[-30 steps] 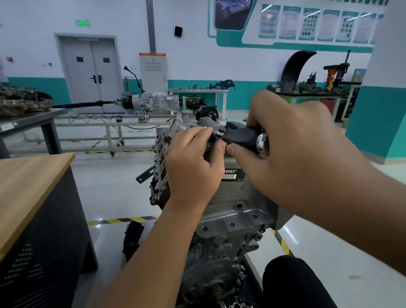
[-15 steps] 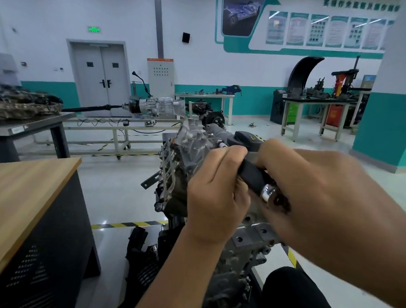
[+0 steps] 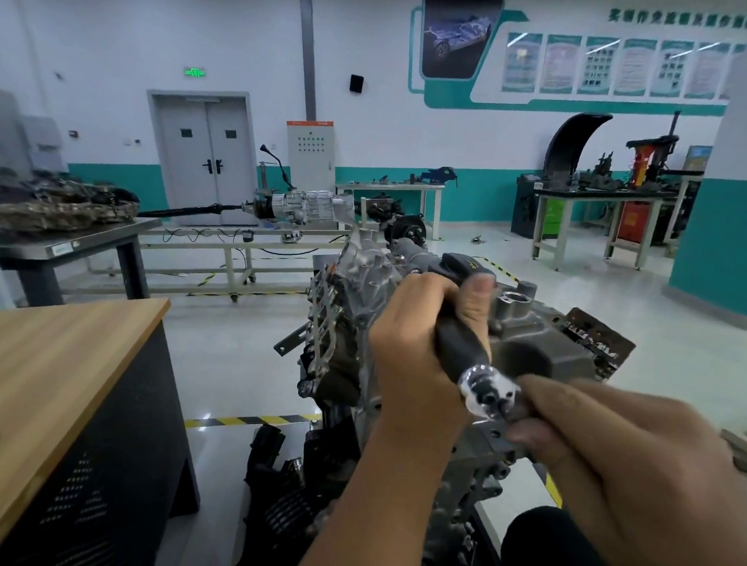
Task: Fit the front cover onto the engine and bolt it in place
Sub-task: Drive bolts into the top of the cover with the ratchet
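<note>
The grey engine (image 3: 540,338) stands on its stand in the middle of the view. Its front cover (image 3: 363,282), ribbed aluminium, sits against the engine's left face. A black-handled ratchet tool (image 3: 461,333) with a chrome end (image 3: 486,390) lies across the top of the cover, its head pointing away toward the cover's upper edge. My left hand (image 3: 415,352) grips the black handle, thumb up along it. My right hand (image 3: 608,445) pinches the chrome end with its fingertips. The bolt under the tool's head is hidden.
A wooden-topped bench (image 3: 38,374) with a dark perforated side stands close on the left. A metal table (image 3: 69,239) holds engine parts behind it. A gearbox (image 3: 302,207) sits on a low frame beyond. Yellow-black tape (image 3: 247,420) marks the floor. Workbenches (image 3: 603,197) line the far right.
The tool's handle has swung down toward me. My right hand slid back from the handle to its chrome end, and my left hand now wraps the handle. The view has shifted downward.
</note>
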The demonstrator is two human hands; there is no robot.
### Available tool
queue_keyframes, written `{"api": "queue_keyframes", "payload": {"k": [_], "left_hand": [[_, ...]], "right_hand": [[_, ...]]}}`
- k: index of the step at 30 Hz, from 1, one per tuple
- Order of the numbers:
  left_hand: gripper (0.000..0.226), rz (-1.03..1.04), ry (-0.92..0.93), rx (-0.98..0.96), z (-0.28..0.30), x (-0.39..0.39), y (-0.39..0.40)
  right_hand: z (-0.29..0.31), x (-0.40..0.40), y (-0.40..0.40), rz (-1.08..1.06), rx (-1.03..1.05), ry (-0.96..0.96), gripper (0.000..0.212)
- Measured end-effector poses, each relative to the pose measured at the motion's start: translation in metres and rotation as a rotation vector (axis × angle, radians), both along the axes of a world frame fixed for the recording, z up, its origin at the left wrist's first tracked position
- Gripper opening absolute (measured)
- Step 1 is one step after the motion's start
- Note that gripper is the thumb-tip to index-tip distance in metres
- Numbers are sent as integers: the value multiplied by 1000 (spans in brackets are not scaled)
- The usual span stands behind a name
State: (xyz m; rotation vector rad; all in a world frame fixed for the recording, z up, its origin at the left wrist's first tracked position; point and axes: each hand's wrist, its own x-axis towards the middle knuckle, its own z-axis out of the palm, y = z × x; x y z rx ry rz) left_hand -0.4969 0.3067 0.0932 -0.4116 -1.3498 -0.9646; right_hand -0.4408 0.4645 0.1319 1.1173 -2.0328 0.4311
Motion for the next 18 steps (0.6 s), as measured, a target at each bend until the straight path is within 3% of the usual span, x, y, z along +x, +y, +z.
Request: {"api": "queue_keyframes", "payload": {"k": [1, 2, 6, 9, 13, 16, 18], "left_hand": [[42, -8, 0, 5, 4, 1, 1], [41, 20, -30, 22, 7, 2, 1], [36, -3, -77, -63, 14, 0, -1], [42, 29, -110, -79, 15, -1, 1], [45, 167, -148, -113, 10, -1, 9], [37, 160, -219, -110, 9, -6, 6], [15, 115, -245, -66, 7, 0, 12]], "right_hand": [[-18, 10, -3, -101, -27, 133, 38], [-20, 7, 2, -71, 7, 220, 39], [5, -7, 30, -217, 13, 372, 36], [-17, -3, 22, -201, -181, 298, 38], [-66, 15, 0, -49, -398, -46, 32], [-55, 8, 4, -49, -375, 3, 28], [-40, 2, 8, -72, -400, 88, 23]]}}
